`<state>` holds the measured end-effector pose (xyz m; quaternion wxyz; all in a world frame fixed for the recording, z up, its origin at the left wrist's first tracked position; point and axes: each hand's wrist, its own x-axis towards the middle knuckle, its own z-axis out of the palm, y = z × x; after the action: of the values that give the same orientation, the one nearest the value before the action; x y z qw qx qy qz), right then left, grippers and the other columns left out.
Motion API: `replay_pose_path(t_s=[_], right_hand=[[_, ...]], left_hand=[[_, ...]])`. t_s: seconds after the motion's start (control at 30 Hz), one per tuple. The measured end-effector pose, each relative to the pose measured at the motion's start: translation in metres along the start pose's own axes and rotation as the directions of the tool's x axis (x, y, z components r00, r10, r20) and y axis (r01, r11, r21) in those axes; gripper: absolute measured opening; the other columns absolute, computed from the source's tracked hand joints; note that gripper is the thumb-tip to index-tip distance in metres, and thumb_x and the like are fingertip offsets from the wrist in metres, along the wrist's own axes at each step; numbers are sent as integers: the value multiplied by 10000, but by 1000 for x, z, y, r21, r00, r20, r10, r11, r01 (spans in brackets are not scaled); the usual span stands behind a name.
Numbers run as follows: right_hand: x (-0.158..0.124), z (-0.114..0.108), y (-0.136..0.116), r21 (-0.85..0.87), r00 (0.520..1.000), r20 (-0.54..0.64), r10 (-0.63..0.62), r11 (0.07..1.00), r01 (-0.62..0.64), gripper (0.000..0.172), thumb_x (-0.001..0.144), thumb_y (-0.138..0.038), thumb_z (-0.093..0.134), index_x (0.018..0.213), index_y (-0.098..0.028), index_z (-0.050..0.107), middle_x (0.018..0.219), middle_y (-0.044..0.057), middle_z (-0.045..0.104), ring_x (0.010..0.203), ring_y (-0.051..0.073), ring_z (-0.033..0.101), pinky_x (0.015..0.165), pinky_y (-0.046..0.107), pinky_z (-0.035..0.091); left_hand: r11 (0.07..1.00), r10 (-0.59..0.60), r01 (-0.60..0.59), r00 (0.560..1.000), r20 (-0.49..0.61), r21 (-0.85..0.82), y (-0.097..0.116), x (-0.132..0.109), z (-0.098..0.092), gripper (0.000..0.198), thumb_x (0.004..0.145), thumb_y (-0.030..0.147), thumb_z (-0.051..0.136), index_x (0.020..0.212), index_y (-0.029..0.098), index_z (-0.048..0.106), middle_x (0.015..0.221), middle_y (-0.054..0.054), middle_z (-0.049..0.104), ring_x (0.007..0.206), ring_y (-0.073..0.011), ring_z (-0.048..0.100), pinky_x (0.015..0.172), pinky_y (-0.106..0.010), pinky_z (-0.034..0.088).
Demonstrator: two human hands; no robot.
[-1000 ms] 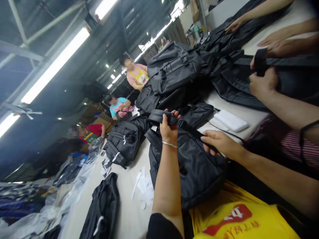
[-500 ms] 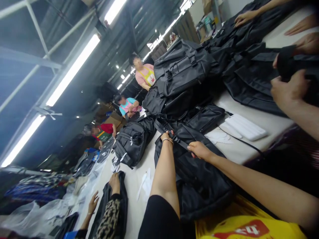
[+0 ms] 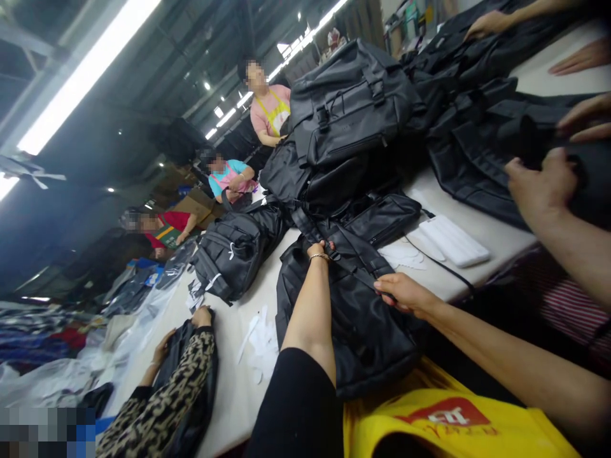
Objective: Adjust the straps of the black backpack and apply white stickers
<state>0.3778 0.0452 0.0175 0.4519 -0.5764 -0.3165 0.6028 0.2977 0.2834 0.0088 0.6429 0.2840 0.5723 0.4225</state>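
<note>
A black backpack [image 3: 367, 331] lies on the table right in front of me, its lower end against my yellow apron. Wearing a bracelet, my left hand [image 3: 321, 249] is closed around a black strap [image 3: 356, 270] near its buckle. Farther down that strap, my right hand [image 3: 398, 291] pinches it, so the webbing runs straight between the two hands. Part of the left fingers is hidden behind the hand itself. Just beyond lies a flat black bag piece with a zipper [image 3: 384, 219].
A tall pile of black backpacks [image 3: 353, 108] stands ahead, another backpack [image 3: 233, 248] to its left. White paper scraps [image 3: 262, 340] and a white stack [image 3: 453, 240] lie on the table [image 3: 233, 388]. Co-workers' hands handle black bags at left and right.
My view has shifted, so the scene sits differently in the picture. My right hand has moved slightly away from the left along the strap. Both hands keep hold of it.
</note>
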Motion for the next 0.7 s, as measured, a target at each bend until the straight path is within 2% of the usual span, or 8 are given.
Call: replay_pose_path(t_s=[0.17,0.23,0.3,0.37,0.53,0.63,0.7], right_hand=[[5,-19,2,-160,992,116,41,987,-22,214,739,-366,420,667,-165,440,460,-30,521,289,35,362,287,146,182],[6,-22,2,-208,995,95,44,978,-24,234,736,-383,428,661,-162,440,521,-7,558,320,36,396,296,142,193],[4,-21,4,-246,999,18,33,969,-27,249,731,-398,432,654,-161,442,551,-3,565,321,30,385,295,144,173],[2,-18,7,-265,999,-40,27,963,-37,254,721,-410,443,642,-168,433,525,-24,532,317,27,364,296,148,150],[-5,-13,18,-360,994,-112,-3,932,-38,307,709,-442,447,564,-187,356,361,-89,271,294,43,320,313,163,137],[-7,-12,22,-454,993,-110,-37,891,-17,327,712,-450,437,544,-180,361,377,-76,315,310,45,343,330,172,174],[-8,-9,24,-458,995,-85,-50,889,6,337,711,-457,434,538,-177,363,424,-65,349,349,52,383,347,175,213]], left_hand=[[998,55,-54,997,48,-28,-4,-4,-3,231,724,129,521,948,89,486,637,-17,555,552,-110,549,499,-249,482],[997,63,-60,995,75,-47,1,-5,-3,241,694,85,536,931,73,492,578,-18,549,532,-132,562,490,-266,490],[996,60,-53,994,96,-71,9,-6,-4,237,690,82,535,922,62,492,567,-24,555,534,-144,574,495,-283,502],[994,50,-39,992,114,-98,17,-8,-5,232,692,89,535,916,51,492,580,-40,568,553,-156,588,507,-300,512],[985,23,0,991,135,-173,25,-16,-9,211,685,92,544,881,26,503,608,-83,588,590,-195,608,529,-346,523],[973,15,8,995,98,-232,23,-20,-10,203,670,71,553,862,22,510,602,-81,587,575,-196,606,525,-357,521],[959,7,4,999,40,-284,22,-20,-11,179,663,51,552,836,21,517,585,-74,581,551,-190,600,508,-355,518]])
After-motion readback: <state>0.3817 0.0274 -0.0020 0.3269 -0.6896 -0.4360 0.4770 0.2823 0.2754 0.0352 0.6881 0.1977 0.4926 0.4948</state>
